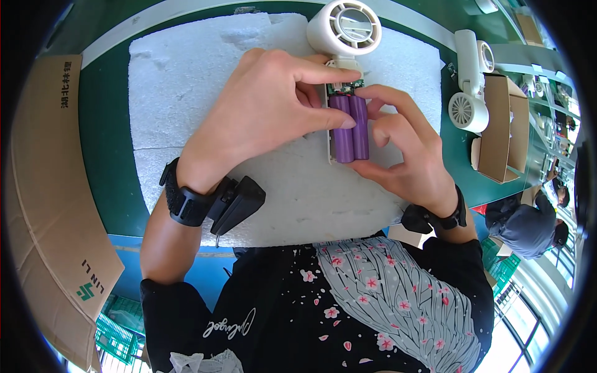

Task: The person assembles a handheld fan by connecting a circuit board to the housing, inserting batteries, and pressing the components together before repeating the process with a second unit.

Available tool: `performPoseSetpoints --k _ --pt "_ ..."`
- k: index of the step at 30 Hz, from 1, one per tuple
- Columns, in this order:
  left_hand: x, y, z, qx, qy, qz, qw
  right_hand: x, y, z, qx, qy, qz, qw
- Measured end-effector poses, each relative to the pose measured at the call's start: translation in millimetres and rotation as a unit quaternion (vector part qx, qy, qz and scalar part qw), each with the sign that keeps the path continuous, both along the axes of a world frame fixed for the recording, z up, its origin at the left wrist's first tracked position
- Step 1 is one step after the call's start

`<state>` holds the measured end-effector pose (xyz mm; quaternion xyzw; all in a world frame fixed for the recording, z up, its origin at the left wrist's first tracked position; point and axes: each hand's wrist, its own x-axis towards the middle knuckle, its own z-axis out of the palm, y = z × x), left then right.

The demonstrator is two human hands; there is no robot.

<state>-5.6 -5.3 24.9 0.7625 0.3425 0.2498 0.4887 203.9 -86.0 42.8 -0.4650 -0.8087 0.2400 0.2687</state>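
Observation:
A white handheld fan (344, 30) lies on a white foam board (180, 81), its round grille head at the far end. Its handle is opened up, showing a green circuit board (348, 86) and two purple battery cells (350, 140) side by side. My left hand (267, 102) reaches over from the left, with its thumb on the cells and a fingertip by the circuit board. From the right, my right hand (404, 137) grips the same handle, index fingertip near the board and thumb at the cells' near end.
At the right of the green table (106, 155) lie more white fans (469, 81) beside an open cardboard box (500, 130). A large cardboard sheet (56, 205) stands at the left. People (528, 221) sit farther off at right.

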Motion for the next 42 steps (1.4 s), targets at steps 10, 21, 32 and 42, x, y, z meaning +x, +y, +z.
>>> performPoseSetpoints --k 10,21,32,42 --pt "4 -2 -3 -0.015 -0.02 0.024 0.999 -3 14 0 -0.044 0.011 -0.017 0.999" --pt "7 -7 -6 0.011 -0.041 0.041 0.998 7 17 -5 -0.028 0.015 0.007 0.999" --pt "4 3 -5 0.015 -0.052 -0.025 0.998 -11 -6 9 0.107 -0.174 0.02 0.979" --pt "-32 15 10 0.259 -0.046 0.303 0.916 -1 90 0 0.21 -0.128 -0.155 0.957"
